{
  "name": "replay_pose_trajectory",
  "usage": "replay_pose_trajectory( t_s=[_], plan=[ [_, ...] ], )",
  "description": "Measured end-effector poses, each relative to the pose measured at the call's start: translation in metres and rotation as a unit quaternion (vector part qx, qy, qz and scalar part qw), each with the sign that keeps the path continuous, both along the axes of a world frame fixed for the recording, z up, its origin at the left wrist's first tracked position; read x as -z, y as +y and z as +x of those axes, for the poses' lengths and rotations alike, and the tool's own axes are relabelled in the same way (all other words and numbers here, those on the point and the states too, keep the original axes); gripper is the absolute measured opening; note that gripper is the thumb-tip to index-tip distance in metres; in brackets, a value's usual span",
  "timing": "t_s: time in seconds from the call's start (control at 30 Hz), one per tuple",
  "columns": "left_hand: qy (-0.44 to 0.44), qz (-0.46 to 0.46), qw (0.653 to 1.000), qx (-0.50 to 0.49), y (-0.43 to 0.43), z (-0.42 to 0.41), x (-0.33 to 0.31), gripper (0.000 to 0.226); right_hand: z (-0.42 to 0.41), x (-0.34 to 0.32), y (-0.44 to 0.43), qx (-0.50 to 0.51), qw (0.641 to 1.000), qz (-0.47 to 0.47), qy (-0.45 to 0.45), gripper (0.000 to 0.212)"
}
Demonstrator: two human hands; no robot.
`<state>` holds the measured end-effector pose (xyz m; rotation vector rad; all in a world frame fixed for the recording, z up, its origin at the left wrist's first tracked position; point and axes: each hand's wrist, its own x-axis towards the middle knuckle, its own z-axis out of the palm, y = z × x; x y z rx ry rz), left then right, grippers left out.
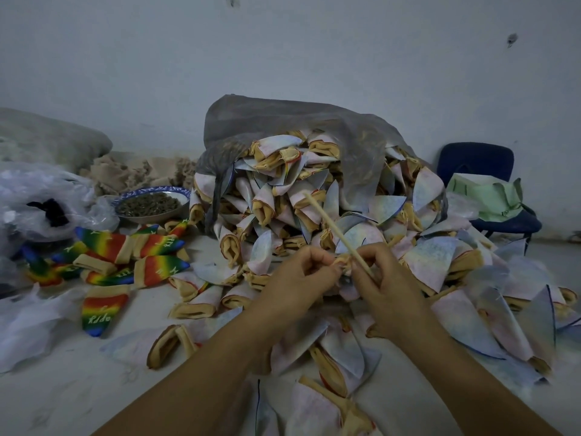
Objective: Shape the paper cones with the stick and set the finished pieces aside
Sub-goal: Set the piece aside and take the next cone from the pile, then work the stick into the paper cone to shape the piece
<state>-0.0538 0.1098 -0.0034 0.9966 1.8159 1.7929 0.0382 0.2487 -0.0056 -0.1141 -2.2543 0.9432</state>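
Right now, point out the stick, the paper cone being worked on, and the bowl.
stick (338, 233): head view, middle of the bare shaft.
paper cone (343, 260): head view, tan edge showing by the stick's lower end.
bowl (147, 218): head view, outer wall below the blue rim.

Pale pink-blue cones (430, 262) with tan rims, rainbow-striped cones (160, 269), navy chair (471, 158), seemingly blue-patterned bowl (151, 189)

One stick (335, 229), two grips: left grip (295, 278), right grip (390, 286). One bowl (147, 219), one blue chair (474, 162), one grey sack (267, 121), one clear plastic bag (37, 190), one crumpled green sheet (484, 193). About eight rainbow cones (103, 305), though overlaps blur the count. One pale cone (342, 261) pinched between the grips, and dozens more pale cones (430, 262) heaped and spilled, far too many to count
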Motion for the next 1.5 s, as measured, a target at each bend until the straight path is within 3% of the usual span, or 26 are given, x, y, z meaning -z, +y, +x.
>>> replay_pose_trajectory(
  t_s=[0.13,0.27,0.33,0.47,0.73,0.87,0.97,1.03,1.07,1.13,1.23,1.33,1.43,1.5],
  plan=[
    [-0.100,0.019,0.994,0.040,0.000,0.003,-0.005,0.035,0.001,0.001,0.003,0.029,0.998,0.058,0.017,0.022],
    [-0.208,0.047,0.972,0.096,-0.001,0.000,-0.005,0.029,-0.005,0.005,0.000,0.026,0.996,0.088,0.024,0.015],
    [-0.215,0.040,0.970,0.109,-0.001,0.000,-0.005,0.023,-0.005,0.006,0.000,0.022,0.996,0.089,0.022,0.013],
    [-0.132,-0.005,0.991,0.028,0.000,0.000,-0.002,0.016,-0.005,0.006,-0.001,0.010,0.996,0.081,0.017,0.013],
    [0.100,-0.060,0.991,-0.064,0.004,0.003,-0.001,0.040,-0.007,0.007,-0.010,0.014,0.996,0.083,-0.001,0.004],
    [0.093,-0.001,0.995,-0.038,0.001,-0.002,0.000,0.042,-0.005,0.003,-0.008,0.001,0.996,-0.091,0.015,0.024],
    [0.065,0.047,0.997,-0.009,-0.001,-0.005,0.000,0.029,-0.004,0.005,-0.001,-0.034,0.982,-0.184,-0.022,0.042],
    [0.075,0.052,0.996,0.002,-0.002,-0.006,0.001,0.017,-0.003,0.004,-0.001,-0.057,0.981,-0.180,-0.034,0.039],
    [0.089,0.045,0.995,0.005,-0.002,-0.007,0.002,0.021,-0.003,0.003,-0.002,-0.068,0.981,-0.178,-0.031,0.032],
    [0.158,0.008,0.987,-0.008,-0.002,-0.009,0.004,0.032,-0.002,0.000,-0.002,-0.090,0.980,-0.172,-0.031,0.021],
    [0.262,-0.018,0.963,-0.063,0.000,-0.006,0.005,0.023,-0.002,-0.001,0.000,-0.102,0.984,-0.136,-0.043,0.019],
    [0.294,-0.001,0.950,-0.104,0.002,-0.003,0.007,0.030,-0.004,0.002,-0.001,-0.062,0.996,-0.057,-0.035,0.011],
    [0.340,0.006,0.932,-0.124,0.003,0.000,0.010,0.021,-0.006,0.005,0.000,-0.009,0.999,0.048,-0.024,0.024],
    [0.360,0.009,0.922,-0.141,0.004,0.000,0.010,0.018,-0.007,0.007,0.001,0.011,0.997,0.072,-0.029,0.022]
  ],
)
